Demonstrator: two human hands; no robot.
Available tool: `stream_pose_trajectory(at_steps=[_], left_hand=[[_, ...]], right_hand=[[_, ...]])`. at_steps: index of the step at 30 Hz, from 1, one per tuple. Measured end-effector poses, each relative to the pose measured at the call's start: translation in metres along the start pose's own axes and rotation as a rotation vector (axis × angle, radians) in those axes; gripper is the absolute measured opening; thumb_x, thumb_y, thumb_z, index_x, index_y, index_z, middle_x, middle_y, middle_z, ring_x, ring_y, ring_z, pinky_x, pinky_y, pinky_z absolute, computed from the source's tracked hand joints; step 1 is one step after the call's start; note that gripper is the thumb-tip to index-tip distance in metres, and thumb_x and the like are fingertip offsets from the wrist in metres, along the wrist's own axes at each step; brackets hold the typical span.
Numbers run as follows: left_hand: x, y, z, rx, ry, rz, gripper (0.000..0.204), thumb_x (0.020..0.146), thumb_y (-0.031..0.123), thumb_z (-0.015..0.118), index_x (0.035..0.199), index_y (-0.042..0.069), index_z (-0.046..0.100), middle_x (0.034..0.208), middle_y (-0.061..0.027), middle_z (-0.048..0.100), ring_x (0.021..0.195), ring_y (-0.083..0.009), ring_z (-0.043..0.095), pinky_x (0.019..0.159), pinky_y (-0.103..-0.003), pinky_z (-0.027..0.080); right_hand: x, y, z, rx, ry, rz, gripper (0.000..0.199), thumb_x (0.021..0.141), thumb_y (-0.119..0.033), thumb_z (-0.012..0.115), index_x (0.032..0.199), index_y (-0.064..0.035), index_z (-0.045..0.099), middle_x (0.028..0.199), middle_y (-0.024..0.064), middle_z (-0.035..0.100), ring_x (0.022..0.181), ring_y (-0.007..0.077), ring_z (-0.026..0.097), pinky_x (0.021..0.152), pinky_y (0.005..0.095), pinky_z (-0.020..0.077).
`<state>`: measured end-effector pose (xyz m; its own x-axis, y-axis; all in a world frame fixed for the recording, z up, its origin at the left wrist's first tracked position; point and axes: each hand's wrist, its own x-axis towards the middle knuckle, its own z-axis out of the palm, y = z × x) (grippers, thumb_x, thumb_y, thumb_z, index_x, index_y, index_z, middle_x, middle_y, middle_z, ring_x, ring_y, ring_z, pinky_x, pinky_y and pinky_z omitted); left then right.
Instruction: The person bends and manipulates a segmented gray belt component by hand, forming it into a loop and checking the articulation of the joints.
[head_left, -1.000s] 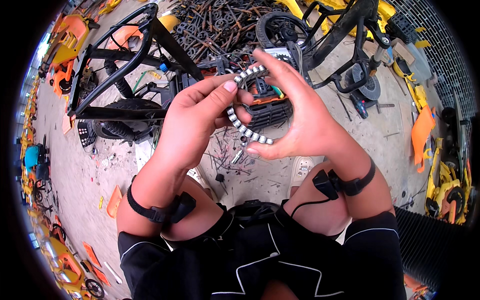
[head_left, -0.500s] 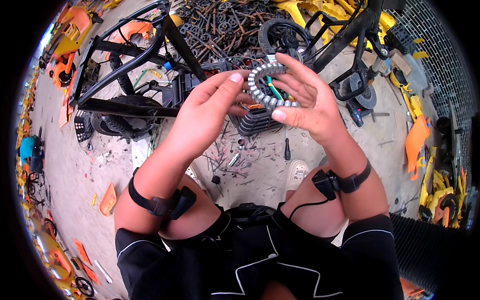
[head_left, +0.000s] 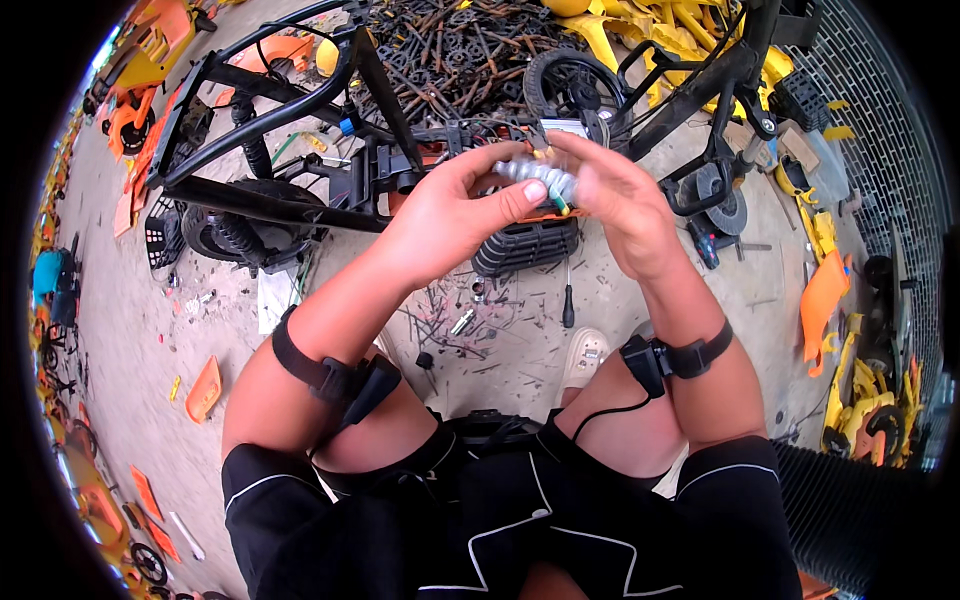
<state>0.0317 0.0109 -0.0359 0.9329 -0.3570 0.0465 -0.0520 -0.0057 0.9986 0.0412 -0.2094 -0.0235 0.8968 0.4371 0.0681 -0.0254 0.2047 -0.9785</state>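
Between my two hands, in front of my knees, is a silver ribbed ring-like piece (head_left: 535, 177), made of many ridges and blurred by motion. My left hand (head_left: 445, 215) grips its left side, with the thumb over the near edge and the fingers partly hidden behind. My right hand (head_left: 632, 205) closes its thumb and fingers around the right end; its fingertips are smeared. A short green and yellow strip (head_left: 558, 200) shows beside the ring, and I cannot tell whether it is attached. Beneath my hands lies a black ribbed block (head_left: 525, 248).
A bare black vehicle frame (head_left: 270, 205) with wheels stands ahead. A screwdriver (head_left: 568, 305) and a small silver cylinder (head_left: 462, 322) lie on the littered floor. Behind are a heap of rusty metal parts (head_left: 460, 60) and yellow panels (head_left: 680, 35). A power drill (head_left: 705, 245) lies at right.
The silver ring has tipped from standing open toward me to a flatter, edge-on pose. My left thumb has come down over it, and my right hand has turned and closed in.
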Motion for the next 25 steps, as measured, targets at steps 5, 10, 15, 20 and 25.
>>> stream_pose_trajectory(at_steps=[5,10,15,20,25], left_hand=[[0.010,-0.032,0.037,-0.380,0.132,-0.118,0.042,0.097,0.014,0.062,0.133,-0.004,0.053,0.122,-0.0095,0.064,0.113,-0.0160,0.060,0.100,-0.029,0.045],[0.038,-0.053,0.001,-0.018,0.244,-0.066,0.043,0.097,0.015,0.060,0.133,-0.007,0.052,0.126,-0.0142,0.064,0.113,-0.0189,0.061,0.097,-0.030,0.048],[0.019,-0.038,-0.019,0.081,0.085,-0.038,0.036,0.100,0.015,0.057,0.132,-0.002,0.056,0.121,-0.0107,0.066,0.107,-0.0164,0.064,0.092,-0.029,0.053],[0.007,-0.011,-0.007,0.109,-0.024,-0.105,0.030,0.099,0.013,0.058,0.126,0.001,0.059,0.116,-0.0086,0.066,0.106,-0.0159,0.063,0.096,-0.027,0.048],[-0.015,-0.010,0.004,0.038,-0.168,0.009,0.019,0.098,0.001,0.057,0.115,-0.006,0.059,0.105,-0.0077,0.067,0.099,-0.0109,0.061,0.088,-0.026,0.049]], right_hand=[[0.013,0.045,0.012,-0.011,0.215,0.008,0.046,0.094,-0.002,0.058,0.139,0.0007,0.049,0.115,0.0102,0.069,0.103,0.0159,0.064,0.090,0.0301,0.0512],[0.031,0.041,-0.025,-0.001,0.432,-0.060,0.034,0.096,-0.013,0.059,0.125,0.0043,0.058,0.112,0.0111,0.069,0.107,0.0195,0.064,0.093,0.0317,0.0497],[0.004,0.027,-0.046,-0.103,0.361,0.047,0.021,0.095,-0.010,0.058,0.114,-0.0014,0.063,0.101,0.0070,0.070,0.088,0.0142,0.065,0.079,0.0265,0.0510],[-0.009,0.049,-0.034,-0.633,0.073,0.244,0.025,0.095,-0.016,0.058,0.114,-0.0032,0.068,0.097,0.0052,0.071,0.090,0.0125,0.065,0.081,0.0276,0.0508],[0.009,0.080,-0.020,-1.407,-0.610,0.591,0.031,0.089,-0.029,0.063,0.109,-0.0062,0.071,0.103,0.0117,0.073,0.095,0.0276,0.068,0.085,0.0409,0.0519]])
